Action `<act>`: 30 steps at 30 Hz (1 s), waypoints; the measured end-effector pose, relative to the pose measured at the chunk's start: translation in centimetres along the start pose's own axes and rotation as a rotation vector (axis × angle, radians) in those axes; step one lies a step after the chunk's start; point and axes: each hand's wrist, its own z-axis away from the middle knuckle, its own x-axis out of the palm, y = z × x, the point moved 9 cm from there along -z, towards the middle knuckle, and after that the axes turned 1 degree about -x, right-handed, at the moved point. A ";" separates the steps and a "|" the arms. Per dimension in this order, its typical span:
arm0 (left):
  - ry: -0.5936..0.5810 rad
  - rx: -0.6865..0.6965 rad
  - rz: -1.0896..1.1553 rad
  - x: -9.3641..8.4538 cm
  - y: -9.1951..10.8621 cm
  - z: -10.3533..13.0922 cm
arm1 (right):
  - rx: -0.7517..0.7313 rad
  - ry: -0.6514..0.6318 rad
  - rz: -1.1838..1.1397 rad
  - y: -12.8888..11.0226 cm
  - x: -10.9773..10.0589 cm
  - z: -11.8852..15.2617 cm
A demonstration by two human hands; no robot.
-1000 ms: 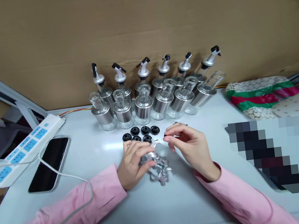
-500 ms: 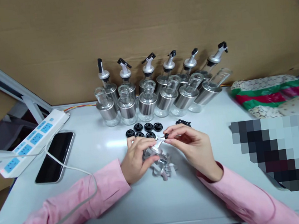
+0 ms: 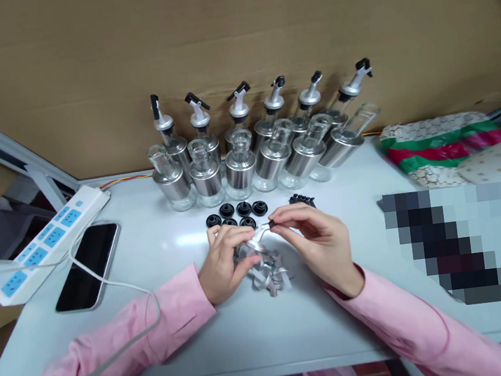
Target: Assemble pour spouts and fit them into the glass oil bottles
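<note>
My left hand (image 3: 226,262) holds a silver pourer top (image 3: 257,243) between thumb and fingers. At the tip of its spout, my right hand (image 3: 318,239) pinches a small black cap (image 3: 273,224). Loose silver pourer parts (image 3: 271,276) lie in a pile just below the hands. Several round black stoppers (image 3: 244,209) sit on the table beyond my left hand. A cluster of small black caps (image 3: 301,199) lies past my right fingers.
Two rows of glass bottles (image 3: 240,174) with steel bands stand at the back, the rear ones topped with pourers. A power strip (image 3: 52,241), a phone (image 3: 88,267) and a white cable are at left. Patterned fabric (image 3: 444,145) lies at right.
The view has shifted slightly. My right fingers have turned the black cap, which now lies more in line with the spout; my left hand keeps its hold.
</note>
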 end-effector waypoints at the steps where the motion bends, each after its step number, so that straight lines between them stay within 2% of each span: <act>1: 0.000 0.006 -0.002 0.0 0.1 0.0 | -0.017 0.012 -0.001 -0.1 -0.1 0.1; 5: 0.003 0.015 -0.007 -0.1 0.2 0.0 | -0.086 0.010 0.019 -0.6 0.0 0.4; 8: 0.010 0.026 -0.010 -0.2 0.4 -0.1 | -0.083 -0.004 0.024 -0.7 -0.1 0.2; 17: 0.021 0.053 -0.029 -0.2 0.7 0.0 | 0.051 0.053 -0.080 0.1 -0.5 -0.1; 22: 0.016 0.057 -0.067 -0.2 0.9 0.2 | 0.135 0.012 -0.196 1.0 -0.1 -0.2; 30: 0.015 0.077 -0.071 -0.2 1.3 0.2 | 0.201 -0.033 -0.190 1.3 0.2 -0.2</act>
